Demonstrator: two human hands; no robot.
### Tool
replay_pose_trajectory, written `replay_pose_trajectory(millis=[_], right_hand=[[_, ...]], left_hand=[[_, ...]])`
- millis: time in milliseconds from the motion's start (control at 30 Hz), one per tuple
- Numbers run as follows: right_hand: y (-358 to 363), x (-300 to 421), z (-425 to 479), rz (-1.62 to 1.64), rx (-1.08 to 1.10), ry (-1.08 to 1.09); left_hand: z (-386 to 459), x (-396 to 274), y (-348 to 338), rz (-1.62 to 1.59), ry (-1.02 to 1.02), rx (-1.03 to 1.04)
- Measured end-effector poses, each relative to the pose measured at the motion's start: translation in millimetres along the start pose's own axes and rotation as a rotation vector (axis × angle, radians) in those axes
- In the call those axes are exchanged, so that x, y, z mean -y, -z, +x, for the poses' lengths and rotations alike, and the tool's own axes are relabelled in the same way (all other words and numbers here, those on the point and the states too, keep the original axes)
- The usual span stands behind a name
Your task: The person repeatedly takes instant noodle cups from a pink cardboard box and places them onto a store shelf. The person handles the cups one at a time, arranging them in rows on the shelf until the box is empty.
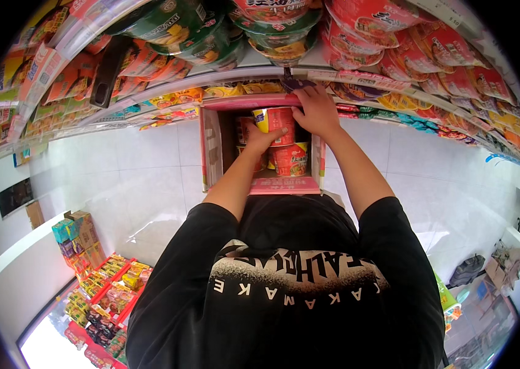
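An open cardboard carton (213,152) with pink flaps stands before my body and holds several red instant-noodle tubs (291,160). My left hand (262,138) reaches into it and grips a red and yellow noodle tub (283,121) in the upper layer, thumb across its side. Over the carton's far pink flap (250,102) lies my right hand (319,110); its fingers are on top of the flap and the thumb is below, close to the gripped tub's right edge. A dark purple item (297,85) shows by the right fingertips.
Shelves above carry stacked green noodle bowls (190,41) and red noodle bowls (361,41). Lower down are rows of noodle packets (181,98). A dark upright device (105,74) hangs at the left shelf edge. Pale floor tiles (149,152) lie below; a red display rack (124,286) stands lower left.
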State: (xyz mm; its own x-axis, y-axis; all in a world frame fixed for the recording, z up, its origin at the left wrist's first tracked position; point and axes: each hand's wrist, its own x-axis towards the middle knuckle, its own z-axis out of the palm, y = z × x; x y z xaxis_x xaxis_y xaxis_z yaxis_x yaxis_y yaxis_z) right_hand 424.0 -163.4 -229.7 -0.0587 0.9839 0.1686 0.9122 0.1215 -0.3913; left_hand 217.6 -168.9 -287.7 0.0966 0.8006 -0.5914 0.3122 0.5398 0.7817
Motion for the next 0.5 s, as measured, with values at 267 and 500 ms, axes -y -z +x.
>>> replay_pose_trajectory(millis=[267, 500], right_hand=[[1.8, 2.3, 1.3, 0.122, 0.046, -0.039], [22.3, 7.5, -16.4, 0.401, -0.319, -0.027]], left_hand=[[-36.5, -30.5, -27.0, 0.478, -0.054, -0.361], [-99.1, -78.3, 29.9, 0.035, -0.38, -0.126]])
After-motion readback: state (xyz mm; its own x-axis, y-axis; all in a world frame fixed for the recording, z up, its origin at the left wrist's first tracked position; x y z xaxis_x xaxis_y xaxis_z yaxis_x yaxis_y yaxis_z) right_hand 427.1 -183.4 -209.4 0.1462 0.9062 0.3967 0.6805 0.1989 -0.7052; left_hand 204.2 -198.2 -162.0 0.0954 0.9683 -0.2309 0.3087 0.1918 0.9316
